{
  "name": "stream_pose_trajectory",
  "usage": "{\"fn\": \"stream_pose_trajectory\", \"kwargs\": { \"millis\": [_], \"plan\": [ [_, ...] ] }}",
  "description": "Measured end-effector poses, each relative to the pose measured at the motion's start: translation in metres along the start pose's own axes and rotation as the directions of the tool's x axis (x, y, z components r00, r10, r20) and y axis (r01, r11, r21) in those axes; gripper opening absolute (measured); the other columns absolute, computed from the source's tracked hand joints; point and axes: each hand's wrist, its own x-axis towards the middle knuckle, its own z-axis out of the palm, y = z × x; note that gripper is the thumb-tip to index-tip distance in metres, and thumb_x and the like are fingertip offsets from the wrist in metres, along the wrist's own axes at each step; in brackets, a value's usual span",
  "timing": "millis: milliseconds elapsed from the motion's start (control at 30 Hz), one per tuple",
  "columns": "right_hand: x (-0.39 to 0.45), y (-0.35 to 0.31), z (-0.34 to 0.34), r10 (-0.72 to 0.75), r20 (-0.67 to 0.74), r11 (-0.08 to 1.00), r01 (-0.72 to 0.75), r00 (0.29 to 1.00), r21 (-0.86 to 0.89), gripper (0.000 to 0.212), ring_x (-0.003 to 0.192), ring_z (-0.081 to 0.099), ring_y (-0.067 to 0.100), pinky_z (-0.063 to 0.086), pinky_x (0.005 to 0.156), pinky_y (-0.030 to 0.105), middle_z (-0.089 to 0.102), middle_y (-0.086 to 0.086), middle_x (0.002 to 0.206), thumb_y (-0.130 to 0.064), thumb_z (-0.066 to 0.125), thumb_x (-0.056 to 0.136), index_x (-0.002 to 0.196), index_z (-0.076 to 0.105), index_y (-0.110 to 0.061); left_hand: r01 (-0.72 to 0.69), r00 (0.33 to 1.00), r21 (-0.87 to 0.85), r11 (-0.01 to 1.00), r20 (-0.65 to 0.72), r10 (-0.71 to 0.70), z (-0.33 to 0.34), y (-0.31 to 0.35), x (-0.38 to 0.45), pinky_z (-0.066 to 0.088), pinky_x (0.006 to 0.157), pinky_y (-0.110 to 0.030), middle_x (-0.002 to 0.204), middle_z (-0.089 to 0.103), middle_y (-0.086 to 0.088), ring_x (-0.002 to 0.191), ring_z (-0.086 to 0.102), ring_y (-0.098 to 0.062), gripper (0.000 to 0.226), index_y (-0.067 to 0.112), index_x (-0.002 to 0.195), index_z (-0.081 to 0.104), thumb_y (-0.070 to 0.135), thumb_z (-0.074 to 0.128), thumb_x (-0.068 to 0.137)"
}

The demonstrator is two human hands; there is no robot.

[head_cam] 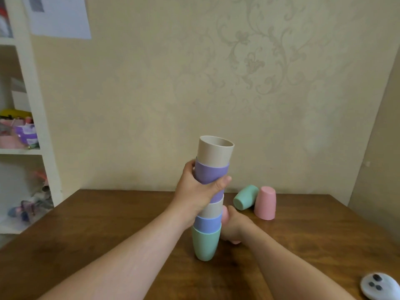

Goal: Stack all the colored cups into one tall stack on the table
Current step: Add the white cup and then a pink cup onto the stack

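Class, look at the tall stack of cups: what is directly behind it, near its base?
Behind the stack, the right hand grips a pink cup. Only slivers of that cup show; stack and hand cover the rest. The left hand holds the stack higher up.

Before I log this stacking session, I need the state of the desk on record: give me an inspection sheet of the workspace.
Surface: brown wooden table, bare in front.
Job's things: stack upright, beige cup on top, green at the bottom; green cup lying on its side; pink cup upside down beside it.
Clutter: white device with dark buttons, near right corner.
Hands: left hand wrapped around the stack; right hand closed on a pink cup, mostly hidden.
Cables: nothing seen.
Surroundings: patterned wall; white shelf at left.
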Motion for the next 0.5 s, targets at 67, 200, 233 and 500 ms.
{"fn": "stream_pose_trajectory", "kwargs": {
  "millis": [67,200,233,500],
  "plan": [
    [-0.007,-0.001,-0.003,-0.002,0.019,0.99,-0.001,1.0,0.14,0.103,0.07,0.069,0.02,0.056,0.061,0.031,0.073,0.003,0.117,-0.035,0.07,0.068,0.161,0.027,-0.039,-0.05,0.999,0.03,0.998,-0.013,0.051,0.0,0.013,0.006,0.065,0.092,-0.04,0.124,0.078,0.011,0.109,0.079,-0.014,0.105,0.034,0.143,0.054,0.048,0.098,0.049],
    [-0.014,0.003,0.009,-0.003,-0.108,0.9,0.049,0.994,0.432,0.095,0.075,0.057,0.023,0.051,0.062,0.032,0.071,0.006,0.125,-0.058,0.076,0.065,0.15,0.037,-0.048,-0.09,0.992,0.129,0.988,-0.08,0.101,0.011,0.026,0.004,0.063,0.089,-0.039,0.115,0.077,0.017,0.105,0.077,-0.013,0.083,0.039,0.134,0.058,0.053,0.092,0.06],
    [-0.015,0.003,0.013,0.012,-0.123,0.875,0.049,0.992,0.482,0.104,0.083,0.059,0.024,0.053,0.065,0.033,0.069,0.007,0.133,-0.066,0.076,0.06,0.154,0.034,-0.048,-0.089,0.989,0.13,0.987,-0.103,0.102,0.013,0.026,0.001,0.062,0.085,-0.036,0.111,0.077,0.018,0.102,0.076,-0.012,0.074,0.038,0.13,0.06,0.053,0.091,0.065],
    [-0.032,0.003,0.027,0.083,-0.283,0.631,0.169,0.956,0.757,0.109,0.115,0.066,0.027,0.058,0.093,0.044,0.062,0.003,0.143,-0.047,0.087,0.068,0.161,0.031,-0.041,-0.117,0.984,0.11,0.987,-0.124,0.131,0.011,0.023,-0.005,0.059,0.081,-0.032,0.11,0.077,0.017,0.1,0.076,-0.01,0.067,0.035,0.124,0.059,0.057,0.086,0.067]
  ]
}}
